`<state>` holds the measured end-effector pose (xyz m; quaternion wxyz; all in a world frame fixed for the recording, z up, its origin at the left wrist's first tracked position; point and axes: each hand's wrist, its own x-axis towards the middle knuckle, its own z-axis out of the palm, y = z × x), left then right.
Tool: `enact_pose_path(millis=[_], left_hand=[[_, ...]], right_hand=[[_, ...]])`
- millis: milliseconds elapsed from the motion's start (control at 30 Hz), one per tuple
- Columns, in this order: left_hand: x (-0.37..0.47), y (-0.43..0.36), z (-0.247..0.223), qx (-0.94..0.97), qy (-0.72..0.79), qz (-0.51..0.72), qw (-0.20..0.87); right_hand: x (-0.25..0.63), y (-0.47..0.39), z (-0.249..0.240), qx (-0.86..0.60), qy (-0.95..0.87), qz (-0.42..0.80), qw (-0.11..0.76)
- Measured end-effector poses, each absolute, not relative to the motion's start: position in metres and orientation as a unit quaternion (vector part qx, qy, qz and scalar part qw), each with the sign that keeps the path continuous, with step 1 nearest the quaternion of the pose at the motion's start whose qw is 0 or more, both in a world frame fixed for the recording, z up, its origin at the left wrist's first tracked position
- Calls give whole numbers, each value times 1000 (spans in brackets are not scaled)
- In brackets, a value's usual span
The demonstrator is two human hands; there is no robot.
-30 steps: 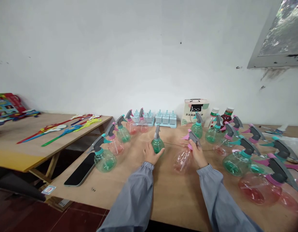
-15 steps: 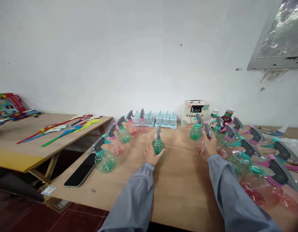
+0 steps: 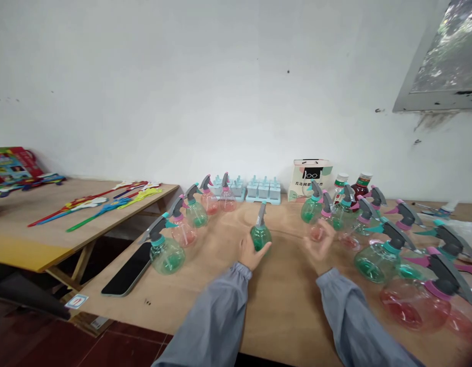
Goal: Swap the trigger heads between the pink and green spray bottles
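Note:
My left hand point(image 3: 252, 253) is wrapped round the lower left side of a green spray bottle point(image 3: 261, 235) with a grey trigger head, in the middle of the table. Its fingers behind the bottle are partly hidden. My right hand point(image 3: 320, 243), blurred by motion, has its fingers curved and apart with nothing seen between them. Just behind it stands a pink spray bottle point(image 3: 326, 206), partly covered by the hand. Another green spray bottle point(image 3: 310, 208) is close by on its left.
Several more green and pink spray bottles point(image 3: 377, 260) crowd the right side; others point(image 3: 167, 255) line the left edge beside a phone point(image 3: 128, 270). At the back stand light-blue moulds point(image 3: 263, 190), a paper bag point(image 3: 297, 192) and dark red bottles point(image 3: 361, 187). A second table point(image 3: 14, 224) is left.
My right hand has let go of the pink spray bottle's head and moved down and left. My left hand and the green spray bottle have shifted slightly right.

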<state>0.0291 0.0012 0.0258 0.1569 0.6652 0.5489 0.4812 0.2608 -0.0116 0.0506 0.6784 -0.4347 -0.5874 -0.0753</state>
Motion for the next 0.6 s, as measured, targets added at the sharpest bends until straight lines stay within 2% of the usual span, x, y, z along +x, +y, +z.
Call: enact_pose_path(millis=[167,267,367,467,533,600], left_hand=[[60,-31,8,731,472,458,180],[64,-32,-5,767,365,460,258],[45,3,4,699,336,555,301],[3,67,42,570,461,655,184],[-27,111,72,500,544,668,95],[-52,145,96,486,560,667,74]], right_hand=[[206,-22,54,-449,-675,120,573],[204,-15,56,-453,-661,175,573],[212,-15,56,-440,-653,188,587],[218,-20,55,-435,-662,213,572],[218,-24,53,-432,-662,222,571],[217,-26,51,-432,-655,215,582]])
